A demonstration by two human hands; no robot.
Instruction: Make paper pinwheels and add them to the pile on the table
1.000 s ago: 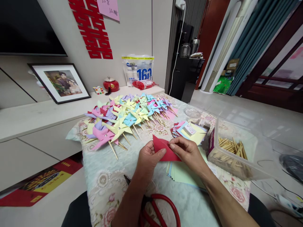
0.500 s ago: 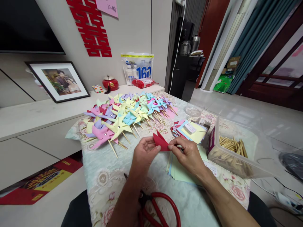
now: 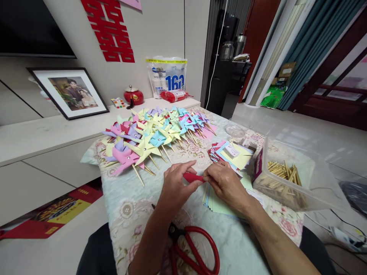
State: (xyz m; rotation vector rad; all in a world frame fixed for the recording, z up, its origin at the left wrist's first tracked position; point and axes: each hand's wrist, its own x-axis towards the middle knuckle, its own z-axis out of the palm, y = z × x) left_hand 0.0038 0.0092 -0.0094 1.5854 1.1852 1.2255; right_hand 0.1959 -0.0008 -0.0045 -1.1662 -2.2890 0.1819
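Between my hands is a folded piece of red paper (image 3: 192, 177), seen now nearly edge-on. My left hand (image 3: 179, 179) holds its left side, thumb below and fingers above. With bent fingers pinched together, my right hand (image 3: 225, 179) grips the paper's right end; the fingertips are partly hidden. Red-handled scissors (image 3: 197, 244) lie on the tablecloth below, partly behind my left forearm. Under and beside my right hand is a stack of pale green paper sheets (image 3: 219, 204).
Many paper pinwheels on sticks (image 3: 145, 147) cover the table's far left. Cut coloured paper squares (image 3: 242, 154) with a small box (image 3: 231, 151) on top lie beyond my right hand. At the right stands a clear plastic bin (image 3: 275, 193) of short wooden sticks (image 3: 283, 173).
The red paper has tilted from showing its open flaps to nearly edge-on. My left fingers have lifted over it, and my right hand has turned and closed further around its end.
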